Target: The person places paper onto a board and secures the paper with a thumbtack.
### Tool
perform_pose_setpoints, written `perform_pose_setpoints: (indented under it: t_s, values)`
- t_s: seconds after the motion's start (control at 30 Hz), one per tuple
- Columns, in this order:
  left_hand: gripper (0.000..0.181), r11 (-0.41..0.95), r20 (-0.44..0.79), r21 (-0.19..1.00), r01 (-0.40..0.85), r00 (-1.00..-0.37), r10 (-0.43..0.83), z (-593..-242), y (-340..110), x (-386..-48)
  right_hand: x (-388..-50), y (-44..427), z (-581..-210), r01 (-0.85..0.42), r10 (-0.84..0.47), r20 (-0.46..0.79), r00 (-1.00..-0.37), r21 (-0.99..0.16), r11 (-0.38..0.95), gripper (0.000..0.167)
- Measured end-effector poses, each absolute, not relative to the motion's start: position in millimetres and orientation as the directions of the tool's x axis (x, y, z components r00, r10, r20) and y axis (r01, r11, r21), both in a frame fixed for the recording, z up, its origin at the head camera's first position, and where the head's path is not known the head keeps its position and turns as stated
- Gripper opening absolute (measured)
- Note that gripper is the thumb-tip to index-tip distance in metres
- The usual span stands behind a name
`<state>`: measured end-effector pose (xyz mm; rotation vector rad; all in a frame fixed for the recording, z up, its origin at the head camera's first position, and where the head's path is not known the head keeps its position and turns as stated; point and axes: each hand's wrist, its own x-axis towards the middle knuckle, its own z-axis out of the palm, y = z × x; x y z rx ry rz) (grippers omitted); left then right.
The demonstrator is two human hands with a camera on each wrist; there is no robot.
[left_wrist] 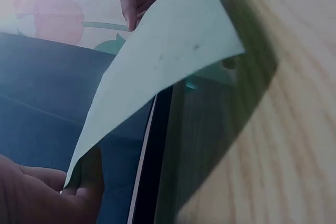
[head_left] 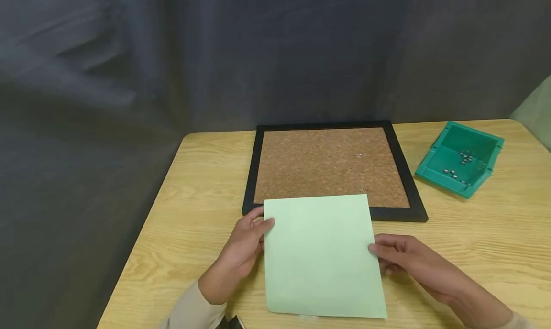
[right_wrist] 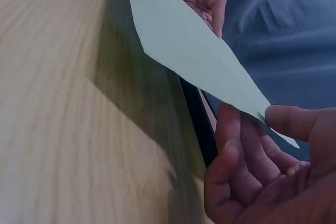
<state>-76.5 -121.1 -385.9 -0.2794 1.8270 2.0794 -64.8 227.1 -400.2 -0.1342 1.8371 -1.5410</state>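
Observation:
A pale green sheet of paper point(head_left: 320, 257) is held up off the table between both hands. My left hand point(head_left: 243, 245) pinches its left edge near the upper corner, thumb on top. On the opposite edge, my right hand point(head_left: 406, 257) pinches the paper about halfway up, its thumb in front and the fingers behind. The right wrist view shows the sheet point(right_wrist: 184, 45) tilted over the table, casting a shadow. Behind the paper lies a cork board point(head_left: 327, 166) with a black frame; the sheet's top overlaps the frame's near side in the head view.
To the right of the board, a green plastic bin point(head_left: 439, 161) holds several small metallic pieces. Tiny shiny bits point(head_left: 359, 155) show on the cork. A dark curtain point(head_left: 301, 56) hangs behind the wooden table point(head_left: 185, 200).

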Motion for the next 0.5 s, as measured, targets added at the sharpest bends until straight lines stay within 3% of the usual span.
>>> perform_pose_setpoints:
  t_s: [0.37,0.5]
  values:
    - [0.038,-0.167,-0.379,0.911,-0.376,-0.925,0.015,-382,-122,-95,-77,210,-396,0.283,-0.517,-0.395,-0.759,-0.916,0.285,0.031]
    - [0.033,-0.197,-0.365,0.911,-0.362,-0.931,0.024,-377,-120,-103,-82,204,-391,0.263,-0.468,-0.372,-0.802,-0.923,0.282,0.028]
